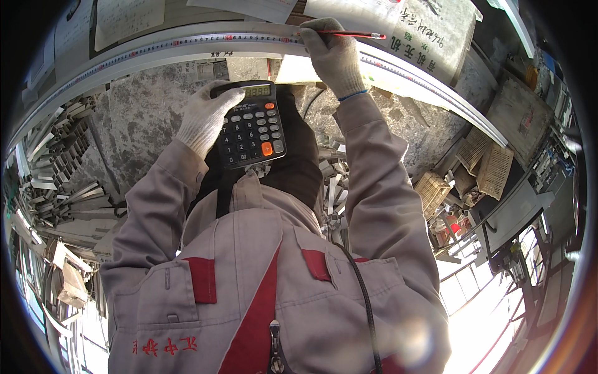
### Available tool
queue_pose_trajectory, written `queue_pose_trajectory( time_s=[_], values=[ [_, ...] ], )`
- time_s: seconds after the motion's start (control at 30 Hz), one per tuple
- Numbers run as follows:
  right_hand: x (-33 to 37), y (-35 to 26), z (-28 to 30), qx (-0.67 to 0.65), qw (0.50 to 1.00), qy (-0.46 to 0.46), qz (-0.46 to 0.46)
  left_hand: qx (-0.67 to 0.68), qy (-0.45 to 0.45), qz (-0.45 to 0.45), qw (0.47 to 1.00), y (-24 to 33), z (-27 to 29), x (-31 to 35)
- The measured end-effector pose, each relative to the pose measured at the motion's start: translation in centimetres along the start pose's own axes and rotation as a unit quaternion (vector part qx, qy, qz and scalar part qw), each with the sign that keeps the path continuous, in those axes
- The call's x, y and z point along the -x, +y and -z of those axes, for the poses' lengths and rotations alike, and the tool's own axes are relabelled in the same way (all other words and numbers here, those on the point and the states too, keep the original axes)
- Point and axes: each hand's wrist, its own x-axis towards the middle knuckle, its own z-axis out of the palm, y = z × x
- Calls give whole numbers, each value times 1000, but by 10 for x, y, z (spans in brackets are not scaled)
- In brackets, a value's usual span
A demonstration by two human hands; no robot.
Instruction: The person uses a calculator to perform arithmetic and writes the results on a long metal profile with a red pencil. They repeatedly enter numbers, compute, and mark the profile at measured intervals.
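Observation:
My left hand, in a whitish knit glove, grips a black calculator by its left side. The thumb lies across the calculator's top beside the display, and its keys face up. My right hand, gloved the same way, pinches a red and black pencil that points left. That hand rests at the edge of a long pale metal bar. A tape-like scale strip runs along the bar, passing beneath the right hand.
Handwritten paper sheets and a marked cardboard piece lie beyond the bar. Cut metal profiles are heaped at the left. Woven baskets stand at the right. Below the bar is a worn grey surface.

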Motion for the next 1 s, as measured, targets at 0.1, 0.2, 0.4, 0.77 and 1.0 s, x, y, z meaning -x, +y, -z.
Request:
queue_pose_trajectory(
  time_s=[0.1,0.2,0.4,0.77,1.0],
  values=[
    [0,0,0,1,1000,-2,-6,13,6,-4,1000,1,-1,1],
    [-1,1,-2,-21,1000,5,-8,14,14,1,1000,-2,0,1],
    [-2,2,-3,-50,999,9,-14,24,15,-12,1000,-12,4,-6],
    [18,6,-8,-21,997,79,-5,22,11,-12,1000,-13,7,-3],
    [18,10,-16,-64,993,97,5,49,-1,-16,999,-13,7,-2]
  ],
)
